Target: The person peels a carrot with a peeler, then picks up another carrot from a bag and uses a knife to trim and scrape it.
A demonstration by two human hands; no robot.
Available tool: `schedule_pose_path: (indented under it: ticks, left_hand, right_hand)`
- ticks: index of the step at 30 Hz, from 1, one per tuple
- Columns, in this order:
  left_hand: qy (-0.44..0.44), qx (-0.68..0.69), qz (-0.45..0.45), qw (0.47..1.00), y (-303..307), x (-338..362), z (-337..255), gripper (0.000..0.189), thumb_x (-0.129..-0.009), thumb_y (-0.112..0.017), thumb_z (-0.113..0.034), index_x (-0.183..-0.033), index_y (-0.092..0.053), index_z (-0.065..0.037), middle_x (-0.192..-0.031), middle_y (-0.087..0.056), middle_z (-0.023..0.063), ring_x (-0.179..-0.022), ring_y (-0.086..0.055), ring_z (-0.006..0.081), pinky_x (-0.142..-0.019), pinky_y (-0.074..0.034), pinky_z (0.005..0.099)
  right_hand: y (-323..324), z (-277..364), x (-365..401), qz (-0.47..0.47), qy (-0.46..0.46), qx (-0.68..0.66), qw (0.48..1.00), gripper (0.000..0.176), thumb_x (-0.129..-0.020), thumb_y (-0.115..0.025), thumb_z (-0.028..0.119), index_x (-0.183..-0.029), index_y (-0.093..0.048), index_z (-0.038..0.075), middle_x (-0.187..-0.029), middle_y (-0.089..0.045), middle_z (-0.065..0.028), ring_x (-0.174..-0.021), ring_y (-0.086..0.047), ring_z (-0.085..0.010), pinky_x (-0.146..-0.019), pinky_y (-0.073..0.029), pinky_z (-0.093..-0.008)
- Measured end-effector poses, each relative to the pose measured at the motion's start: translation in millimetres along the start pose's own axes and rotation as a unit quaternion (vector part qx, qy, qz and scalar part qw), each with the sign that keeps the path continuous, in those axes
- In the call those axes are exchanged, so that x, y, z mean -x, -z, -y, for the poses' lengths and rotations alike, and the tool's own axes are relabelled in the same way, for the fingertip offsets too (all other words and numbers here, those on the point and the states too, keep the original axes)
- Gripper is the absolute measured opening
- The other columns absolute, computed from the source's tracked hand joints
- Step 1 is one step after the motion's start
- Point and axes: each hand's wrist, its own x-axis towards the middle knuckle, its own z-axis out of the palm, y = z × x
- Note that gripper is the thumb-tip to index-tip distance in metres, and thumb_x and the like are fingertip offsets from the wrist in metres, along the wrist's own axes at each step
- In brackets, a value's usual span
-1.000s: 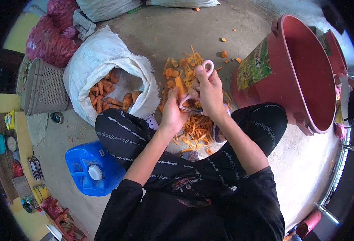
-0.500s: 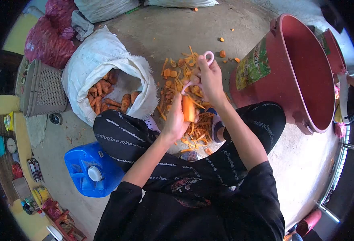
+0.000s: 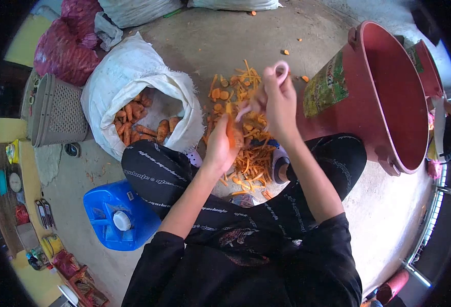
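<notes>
The left hand (image 3: 218, 147) grips a carrot (image 3: 234, 134) upright over a heap of peelings (image 3: 250, 159) on the floor. Just beside it, the right hand (image 3: 279, 102) holds a pink peeler (image 3: 280, 68), blurred. A sack (image 3: 128, 77) of carrots lies open to the left, a red bucket (image 3: 389, 92) stands tilted to the right, and a blue can (image 3: 114, 215) sits by the left knee.

At frame centre the carrot (image 3: 234, 134) is bright orange, and the tool (image 3: 280, 69) above it has a pale pink loop handle. The peelings (image 3: 248, 158) are orange on the grey concrete floor (image 3: 210, 36). The sack (image 3: 128, 71) at upper left is white woven cloth, its carrots (image 3: 138, 123) a duller brownish orange. The bucket (image 3: 394, 102) at right is dark red with a green and yellow label (image 3: 327, 87). At lower left the jerrycan (image 3: 103, 210) is blue, white-capped; the trousers (image 3: 154, 169) are black with white lettering
</notes>
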Motion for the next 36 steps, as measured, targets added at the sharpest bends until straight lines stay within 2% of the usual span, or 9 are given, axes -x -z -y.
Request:
schedule_pose_path:
  ticks: [9, 12, 15, 18, 21, 23, 25, 33, 36]
  left_hand:
    - [0.020, 0.066, 0.073, 0.995, 13, 0, -5, 0.031, -0.098, -0.031, -0.032, -0.092, -0.052, -0.010, -0.066, -0.046, -0.0023, -0.073, -0.051, 0.0115, -0.077, -0.043, 0.0333]
    - [0.009, 0.058, 0.086, 0.995, 19, -3, -3, 0.031, -0.098, -0.030, -0.033, -0.092, -0.051, -0.011, -0.073, -0.050, -0.0018, -0.078, -0.053, 0.0119, -0.081, -0.043, 0.0341]
    - [0.010, 0.034, -0.015, 0.999, -16, 10, -12, 0.032, -0.098, -0.028, -0.034, -0.095, -0.051, -0.012, -0.082, -0.053, -0.0006, -0.085, -0.054, 0.0130, -0.085, -0.043, 0.0356]
    - [-0.014, 0.056, 0.095, 0.994, -1, 7, -7, 0.033, -0.098, -0.026, -0.035, -0.097, -0.051, -0.012, -0.089, -0.054, 0.0005, -0.092, -0.054, 0.0141, -0.088, -0.043, 0.0374]
    - [-0.016, 0.022, 0.009, 1.000, -9, 7, -4, 0.036, -0.098, -0.026, -0.040, -0.093, -0.049, -0.014, -0.083, -0.055, 0.0024, -0.080, -0.056, 0.0149, -0.070, -0.047, 0.0339]
    - [-0.016, -0.043, 0.051, 0.998, -2, 11, 1, 0.038, -0.098, -0.025, -0.044, -0.095, -0.048, -0.013, -0.081, -0.053, 0.0027, -0.076, -0.054, 0.0140, -0.063, -0.046, 0.0324]
    - [0.001, -0.112, 0.033, 0.993, 4, 13, 13, 0.046, -0.096, -0.024, -0.052, -0.098, -0.047, -0.012, -0.078, -0.049, 0.0025, -0.070, -0.050, 0.0123, -0.053, -0.042, 0.0288]
    - [0.033, -0.249, 0.048, 0.967, -3, 20, 14, 0.047, -0.095, -0.029, -0.051, -0.101, -0.041, -0.006, -0.071, -0.050, 0.0074, -0.051, -0.048, 0.0143, -0.049, -0.042, 0.0261]
    - [-0.022, -0.253, 0.044, 0.966, -1, 13, 11, 0.040, -0.096, -0.035, -0.045, -0.105, -0.046, -0.007, -0.079, -0.051, 0.0056, -0.064, -0.052, 0.0153, -0.055, -0.044, 0.0290]
  right_hand:
    - [-6, -16, 32, 0.057, -0.049, -0.059, 0.995, 0.021, -0.095, -0.047, 0.027, -0.091, -0.037, 0.010, -0.060, -0.032, 0.0024, -0.045, -0.031, -0.0064, -0.041, -0.033, -0.0228]
    - [-6, -18, 29, 0.042, -0.045, -0.049, 0.997, 0.020, -0.096, -0.047, 0.027, -0.091, -0.037, 0.010, -0.059, -0.032, 0.0024, -0.045, -0.032, -0.0067, -0.041, -0.034, -0.0228]
    - [-2, -27, 20, 0.004, -0.057, -0.069, 0.996, 0.019, -0.095, -0.047, 0.026, -0.090, -0.038, 0.010, -0.058, -0.033, 0.0023, -0.045, -0.034, -0.0069, -0.042, -0.038, -0.0230]
    - [1, -28, 15, 0.005, -0.078, -0.065, 0.995, 0.019, -0.095, -0.047, 0.026, -0.089, -0.038, 0.010, -0.059, -0.034, 0.0022, -0.045, -0.036, -0.0073, -0.042, -0.040, -0.0236]
    - [1, -29, 11, 0.020, -0.067, -0.040, 0.997, 0.021, -0.094, -0.049, 0.026, -0.088, -0.038, 0.010, -0.059, -0.037, 0.0019, -0.043, -0.038, -0.0078, -0.040, -0.037, -0.0242]
    - [2, -25, 2, 0.008, -0.049, -0.038, 0.998, 0.021, -0.094, -0.050, 0.026, -0.088, -0.038, 0.009, -0.059, -0.039, 0.0018, -0.043, -0.040, -0.0084, -0.038, -0.033, -0.0243]
    - [10, -25, -18, 0.024, -0.049, -0.030, 0.998, 0.022, -0.094, -0.048, 0.025, -0.087, -0.037, 0.008, -0.058, -0.040, 0.0010, -0.042, -0.042, -0.0094, -0.039, -0.042, -0.0274]
    - [50, -38, -74, -0.023, 0.065, 0.092, 0.993, 0.029, -0.095, -0.045, 0.027, -0.074, -0.038, 0.008, -0.057, -0.040, 0.0003, -0.044, -0.048, -0.0116, -0.041, -0.048, -0.0291]
    - [47, -33, -66, -0.063, 0.116, 0.143, 0.981, 0.027, -0.095, -0.045, 0.025, -0.076, -0.038, 0.008, -0.056, -0.036, 0.0016, -0.043, -0.044, -0.0109, -0.044, -0.049, -0.0285]
